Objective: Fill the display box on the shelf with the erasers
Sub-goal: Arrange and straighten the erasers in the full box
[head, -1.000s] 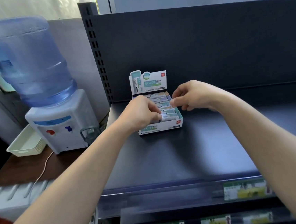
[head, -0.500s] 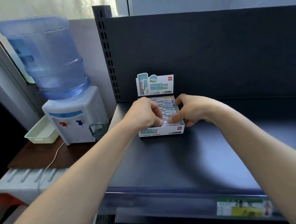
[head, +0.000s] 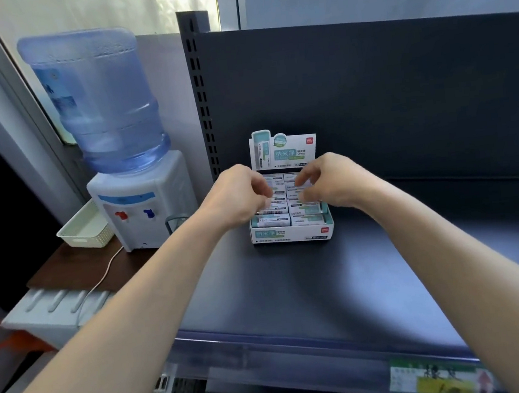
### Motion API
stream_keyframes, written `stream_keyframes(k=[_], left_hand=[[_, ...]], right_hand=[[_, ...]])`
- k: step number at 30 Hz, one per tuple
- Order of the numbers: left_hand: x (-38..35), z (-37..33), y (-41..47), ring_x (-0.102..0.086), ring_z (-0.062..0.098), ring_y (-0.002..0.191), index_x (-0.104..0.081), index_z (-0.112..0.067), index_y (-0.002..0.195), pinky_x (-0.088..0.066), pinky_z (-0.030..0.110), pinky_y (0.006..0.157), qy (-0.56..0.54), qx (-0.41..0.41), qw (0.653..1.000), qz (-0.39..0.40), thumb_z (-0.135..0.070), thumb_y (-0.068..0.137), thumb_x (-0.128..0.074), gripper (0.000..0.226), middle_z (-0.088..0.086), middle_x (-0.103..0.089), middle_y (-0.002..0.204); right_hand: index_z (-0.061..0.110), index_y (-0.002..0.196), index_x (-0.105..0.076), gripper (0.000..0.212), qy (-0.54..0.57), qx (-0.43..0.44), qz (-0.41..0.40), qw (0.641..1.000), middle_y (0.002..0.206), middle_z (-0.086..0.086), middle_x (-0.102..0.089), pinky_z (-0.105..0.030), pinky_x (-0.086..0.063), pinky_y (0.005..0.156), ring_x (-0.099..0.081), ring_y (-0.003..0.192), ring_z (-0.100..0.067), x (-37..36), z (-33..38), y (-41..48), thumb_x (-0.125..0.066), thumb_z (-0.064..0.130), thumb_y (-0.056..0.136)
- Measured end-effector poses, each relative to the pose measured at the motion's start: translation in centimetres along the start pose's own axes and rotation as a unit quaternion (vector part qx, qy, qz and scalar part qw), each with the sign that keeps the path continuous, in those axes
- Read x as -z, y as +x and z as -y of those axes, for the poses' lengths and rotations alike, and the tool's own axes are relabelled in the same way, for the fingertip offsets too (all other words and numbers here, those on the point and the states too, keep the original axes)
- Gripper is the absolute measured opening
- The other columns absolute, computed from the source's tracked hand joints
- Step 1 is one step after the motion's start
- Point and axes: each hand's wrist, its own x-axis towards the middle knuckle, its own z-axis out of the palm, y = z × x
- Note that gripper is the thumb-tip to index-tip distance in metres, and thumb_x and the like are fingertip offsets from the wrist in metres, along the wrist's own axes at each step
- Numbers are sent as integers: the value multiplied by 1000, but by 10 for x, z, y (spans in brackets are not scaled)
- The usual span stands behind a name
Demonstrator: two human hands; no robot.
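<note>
The white and teal display box stands on the dark shelf near its back left corner, header card upright. Several wrapped erasers lie in it in two columns. My left hand is over the left column, fingers curled, thumb and fingertips pinching erasers in the middle rows. My right hand does the same over the right column. Both hands hide the middle erasers; the front row shows.
A water dispenser with a blue bottle stands left of the shelf upright, beside a cream basket. The shelf back panel rises behind the box. Price labels line the front edge.
Both hands have shifted from the front rows of the box back to its middle rows. The box has stayed where it was.
</note>
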Motion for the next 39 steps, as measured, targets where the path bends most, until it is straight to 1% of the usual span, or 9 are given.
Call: stream_keyframes(k=[3, 6, 10, 15, 19, 23, 27, 32, 39], left_hand=[[-5, 5, 5, -56, 19, 105, -67, -15, 115, -44, 29, 94, 38, -4, 999, 13, -15, 88, -62, 28, 0, -63, 112], [-10, 12, 11, -47, 30, 118, -68, -16, 114, -40, 42, 103, 94, -27, 994, 41, -17, 91, -56, 25, 3, -58, 123], [-9, 12, 13, -49, 26, 117, -68, -16, 115, -39, 34, 103, 97, -38, 993, 53, -16, 92, -57, 26, 3, -57, 125], [-5, 12, 19, -55, 15, 94, -67, -13, 113, -44, 18, 74, 41, -39, 998, 5, -15, 92, -57, 24, 2, -58, 115], [-8, 17, 25, -46, 29, 118, -61, -16, 125, -41, 40, 101, 112, -41, 993, 22, -18, 94, -51, 32, 5, -53, 128], [-7, 23, 29, -50, 24, 112, -66, -14, 118, -42, 32, 96, 99, -32, 994, 38, -16, 93, -53, 28, 4, -56, 121], [-4, 24, 34, -52, 15, 100, -65, -11, 117, -37, 23, 81, 42, -25, 998, -29, -15, 93, -54, 27, 0, -55, 111], [-4, 22, 35, -36, 25, 127, -51, -18, 135, -33, 38, 107, 74, -25, 995, 65, -31, 93, -53, 44, -1, -45, 139], [-6, 12, 42, -33, 26, 123, -57, -21, 128, -32, 44, 106, 142, -45, 987, 67, -26, 95, -47, 34, -2, -48, 137]], right_hand=[[23, 123, -62, 41, -9, 6, -31, 999, 116, -7, -57, -31, -44, 91, -45, 122, -27, -4, -1, 8, -68, 19, 82], [24, 124, -62, 43, -26, -12, -23, 999, 127, -7, -56, -34, -43, 102, -45, 123, -30, -9, -5, 16, -71, 26, 82], [23, 113, -69, 32, -29, -22, 13, 999, 110, -2, -65, -35, -45, 101, -48, 121, -27, -7, -6, 19, -72, 27, 80], [23, 107, -71, 27, -10, -5, -8, 1000, 109, -3, -67, -31, -49, 92, -50, 119, -24, -5, -3, 25, -71, 25, 80], [22, 119, -66, 34, -6, 31, -19, 999, 124, -5, -63, -32, -46, 99, -51, 121, -22, -10, 3, 34, -66, 26, 86], [20, 111, -71, 26, -40, 43, 20, 998, 116, -3, -66, -26, -47, 87, -57, 100, -17, -13, 12, 39, -70, 20, 84], [17, 107, -72, 21, 7, 41, -23, 999, 112, -2, -68, -24, -47, 81, -60, 95, -15, -10, 12, 43, -66, 13, 87], [16, 116, -68, 31, -26, 23, -8, 999, 119, -4, -66, -28, -50, 89, -62, 105, -20, -3, 7, 45, -69, 20, 85], [16, 111, -71, 26, -40, 34, 7, 999, 120, -2, -65, -26, -48, 87, -60, 107, -18, 7, -1, 39, -66, 15, 86]])
